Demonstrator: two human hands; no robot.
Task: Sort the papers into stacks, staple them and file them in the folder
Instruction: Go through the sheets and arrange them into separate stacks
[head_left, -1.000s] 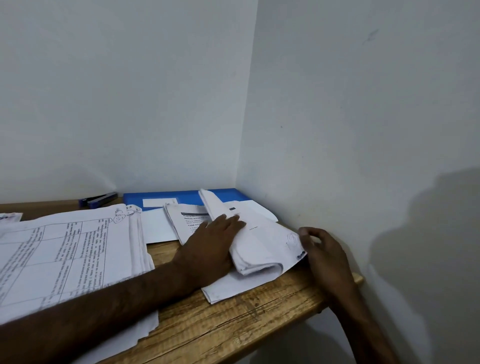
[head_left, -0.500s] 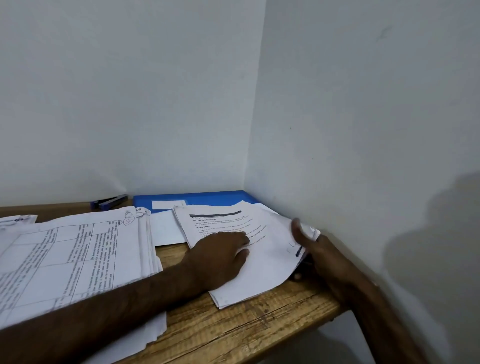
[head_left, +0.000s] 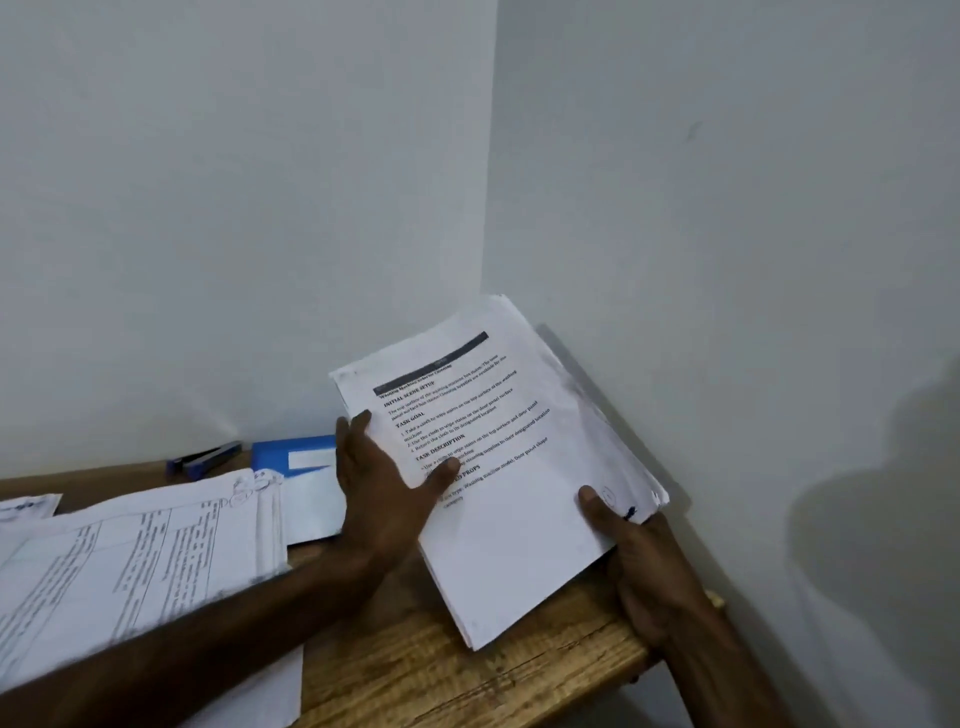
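A thick stack of printed white papers is tilted up off the wooden table, its top sheet showing headings and text. My left hand grips the stack's left edge, thumb lying across the top sheet. My right hand holds the lower right corner, thumb on top and fingers underneath. A blue folder with a white label lies flat at the back against the wall, partly hidden by my left hand. A blue and black stapler lies to the left of the folder.
A second large pile of papers with printed tables covers the left of the table. A loose white sheet lies between that pile and my left hand. Another sheet's corner shows at far left. Walls close in behind and to the right.
Both hands have lifted the printed stack from flat on the table and tilted it upright toward the corner. My left hand went from pressing on top to gripping the left edge.
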